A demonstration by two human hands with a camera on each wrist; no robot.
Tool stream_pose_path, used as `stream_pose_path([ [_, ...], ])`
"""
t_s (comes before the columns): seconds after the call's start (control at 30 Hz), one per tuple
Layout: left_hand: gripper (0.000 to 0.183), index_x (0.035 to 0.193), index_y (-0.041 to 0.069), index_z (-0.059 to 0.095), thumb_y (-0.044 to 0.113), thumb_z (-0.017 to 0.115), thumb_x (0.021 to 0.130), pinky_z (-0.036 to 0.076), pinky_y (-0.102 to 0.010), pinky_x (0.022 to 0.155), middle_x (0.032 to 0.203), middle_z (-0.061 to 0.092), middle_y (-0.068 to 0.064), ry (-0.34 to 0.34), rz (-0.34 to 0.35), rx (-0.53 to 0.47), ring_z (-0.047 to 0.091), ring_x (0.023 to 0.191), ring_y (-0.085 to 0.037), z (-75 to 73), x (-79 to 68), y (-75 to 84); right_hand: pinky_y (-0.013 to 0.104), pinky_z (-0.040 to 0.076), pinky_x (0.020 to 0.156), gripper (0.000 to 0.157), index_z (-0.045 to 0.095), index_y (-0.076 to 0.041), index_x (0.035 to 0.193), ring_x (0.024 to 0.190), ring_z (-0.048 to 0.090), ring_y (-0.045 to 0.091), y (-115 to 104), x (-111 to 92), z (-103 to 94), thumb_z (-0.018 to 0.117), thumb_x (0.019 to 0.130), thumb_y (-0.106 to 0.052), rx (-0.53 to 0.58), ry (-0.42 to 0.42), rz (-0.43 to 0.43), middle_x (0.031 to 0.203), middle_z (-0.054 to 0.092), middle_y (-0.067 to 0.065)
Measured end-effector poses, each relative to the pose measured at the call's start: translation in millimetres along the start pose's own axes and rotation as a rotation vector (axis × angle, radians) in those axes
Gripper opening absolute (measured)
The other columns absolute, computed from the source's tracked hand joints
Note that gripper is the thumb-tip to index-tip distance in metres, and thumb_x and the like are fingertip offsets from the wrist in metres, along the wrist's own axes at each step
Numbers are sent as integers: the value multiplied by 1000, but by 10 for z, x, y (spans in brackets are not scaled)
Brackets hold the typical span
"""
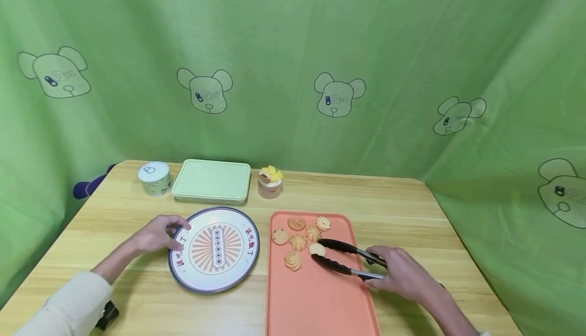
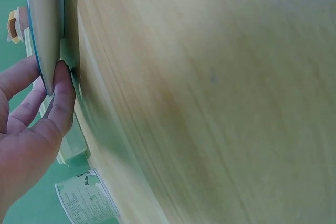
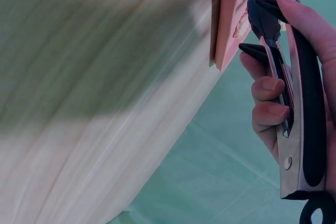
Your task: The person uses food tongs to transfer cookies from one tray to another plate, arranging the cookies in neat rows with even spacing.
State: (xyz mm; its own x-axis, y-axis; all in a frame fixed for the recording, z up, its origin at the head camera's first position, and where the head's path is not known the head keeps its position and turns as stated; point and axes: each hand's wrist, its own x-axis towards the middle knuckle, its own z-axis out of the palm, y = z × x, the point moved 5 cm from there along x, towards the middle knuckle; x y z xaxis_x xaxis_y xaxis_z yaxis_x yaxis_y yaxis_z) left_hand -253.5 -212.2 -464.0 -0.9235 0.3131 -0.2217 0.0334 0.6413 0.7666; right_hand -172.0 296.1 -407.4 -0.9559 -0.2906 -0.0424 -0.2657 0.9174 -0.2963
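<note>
My left hand (image 1: 157,234) pinches the left rim of a white plate (image 1: 247,264) with a blue edge and a striped round print; in the left wrist view, thumb and fingers lie on both faces of its rim. My right hand (image 1: 403,273) grips a pair of black-tipped metal tongs (image 3: 302,145). The tongs' black tips reach over a coral tray (image 1: 320,305), on either side of a pale round cookie (image 1: 317,249). Several other cookies lie close by on the tray, among them a swirl cookie (image 1: 293,260) and a flower-shaped cookie (image 1: 298,242).
Along the table's back stand a pull-tab can (image 1: 157,186), a pale green lidded box (image 1: 212,180) and a small dessert cup (image 1: 270,188) topped with yellow cubes. A green curtain (image 1: 284,30) hangs behind. A black object (image 1: 107,315) sits near the left sleeve.
</note>
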Motion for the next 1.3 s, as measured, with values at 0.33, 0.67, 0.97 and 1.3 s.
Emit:
stream_pose_path([
  [0.33, 48, 112, 1, 61, 5, 79, 67, 45, -50, 95, 124, 55, -23, -3, -11, 18, 54, 110, -35, 1, 15, -7, 40, 53, 75, 71, 64, -6, 116, 92, 64, 21, 5, -33, -27, 84, 61, -46, -16, 11, 10, 108, 68, 9],
  [0.67, 49, 112, 0, 61, 3, 79, 67, 45, -50, 96, 123, 56, -23, -3, -3, 8, 54, 111, -36, -8, -9, 20, 31, 51, 66, 57, 65, -9, 110, 79, 61, 13, -81, 31, -159, 85, 64, -37, -37, 80, -95, 93, 68, -2],
  [0.97, 48, 111, 0, 62, 3, 80, 66, 46, -49, 95, 122, 56, -22, 1, -2, 2, 55, 108, -32, 2, 5, 3, 31, 50, 65, 55, 65, -10, 111, 79, 61, 12, -255, 221, -236, 84, 66, -34, -46, 89, -146, 94, 69, -1],
  [1.3, 48, 111, 1, 62, 4, 80, 66, 45, -50, 95, 122, 56, -22, 2, -17, 11, 54, 108, -33, -6, 5, 8, 33, 51, 71, 60, 63, -6, 119, 83, 62, 14, -595, 591, -221, 81, 71, -38, -32, 54, -181, 107, 69, 7],
])
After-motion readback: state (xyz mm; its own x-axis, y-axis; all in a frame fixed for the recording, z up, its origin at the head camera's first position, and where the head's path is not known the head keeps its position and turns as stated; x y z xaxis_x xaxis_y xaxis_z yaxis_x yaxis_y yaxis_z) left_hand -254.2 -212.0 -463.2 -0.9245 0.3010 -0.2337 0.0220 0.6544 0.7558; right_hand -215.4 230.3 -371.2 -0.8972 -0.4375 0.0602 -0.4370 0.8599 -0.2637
